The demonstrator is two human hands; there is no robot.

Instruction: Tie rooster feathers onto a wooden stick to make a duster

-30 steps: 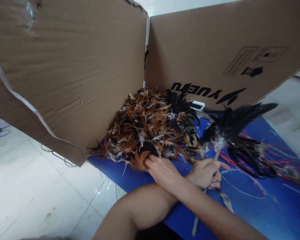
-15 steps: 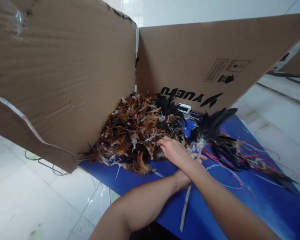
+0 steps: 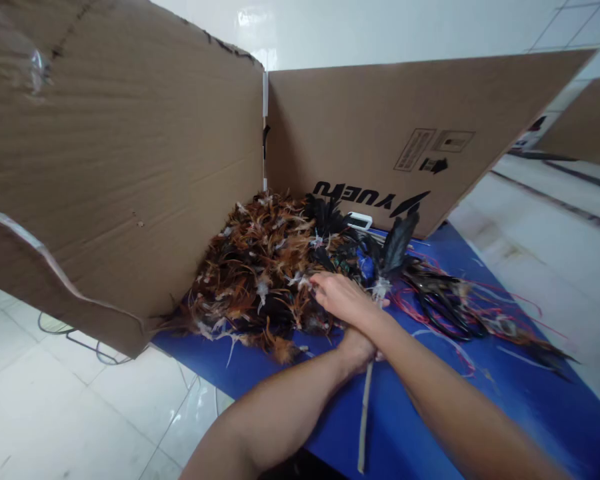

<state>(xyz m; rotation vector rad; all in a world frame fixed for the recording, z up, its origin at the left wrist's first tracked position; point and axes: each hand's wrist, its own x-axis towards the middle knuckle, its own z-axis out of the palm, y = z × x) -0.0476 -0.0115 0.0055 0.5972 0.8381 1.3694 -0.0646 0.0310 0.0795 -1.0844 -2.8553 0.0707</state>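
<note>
My left hand [image 3: 359, 347] is closed round a thin pale stick [image 3: 364, 420]. Black feathers [image 3: 399, 247] are bound at its far end, with whitish fluff [image 3: 381, 288] at their base. My right forearm crosses over my left wrist and hides part of that grip. At the near right edge of a heap of brown feathers [image 3: 260, 260], my right hand [image 3: 337, 297] has its fingers bent together among the feather tufts. The thumb is hidden, and what the fingertips pinch cannot be made out.
Cardboard panels [image 3: 130, 153] wall in the left and back of the blue table [image 3: 430, 413]. Black-handled scissors [image 3: 443, 307], pink strings [image 3: 405, 303] and loose dark feathers [image 3: 540, 353] lie to the right. A white-framed device [image 3: 359, 221] stands by the back panel.
The view has shifted slightly. The black feathers on the stick have turned more upright and narrower, and the stick's lower end hangs straighter. My right hand stays at the heap's edge.
</note>
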